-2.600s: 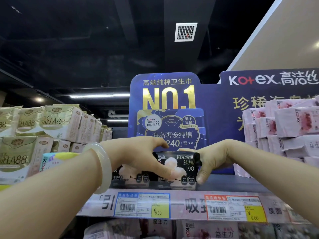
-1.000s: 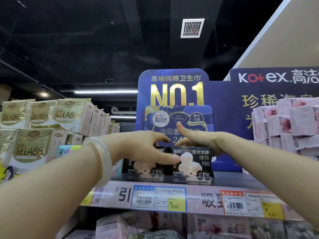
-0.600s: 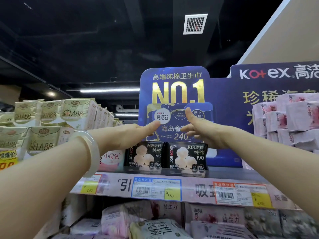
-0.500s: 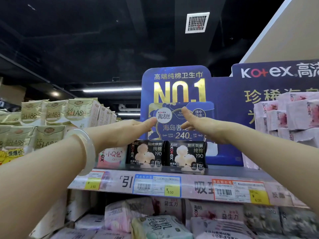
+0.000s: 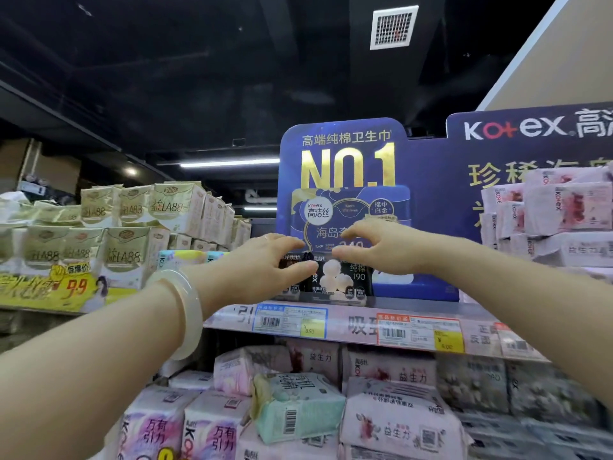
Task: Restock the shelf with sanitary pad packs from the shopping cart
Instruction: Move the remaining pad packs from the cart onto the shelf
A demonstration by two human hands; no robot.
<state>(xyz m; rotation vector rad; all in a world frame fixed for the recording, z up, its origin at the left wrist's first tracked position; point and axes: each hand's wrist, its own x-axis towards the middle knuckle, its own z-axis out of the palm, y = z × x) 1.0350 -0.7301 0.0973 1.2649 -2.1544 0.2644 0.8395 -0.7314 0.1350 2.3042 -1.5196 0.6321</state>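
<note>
Two black packs (image 5: 338, 277) stand side by side on the shelf (image 5: 365, 323), in front of the blue sign (image 5: 343, 167). The left hand (image 5: 265, 263) covers the left pack, its fingers (image 5: 292, 242) curled over the top and thumb across the front. The right hand (image 5: 381, 247) hovers over the right pack's top edge, fingers curled loosely; whether they touch it I cannot tell. A pale bangle (image 5: 185, 310) circles the left wrist.
</note>
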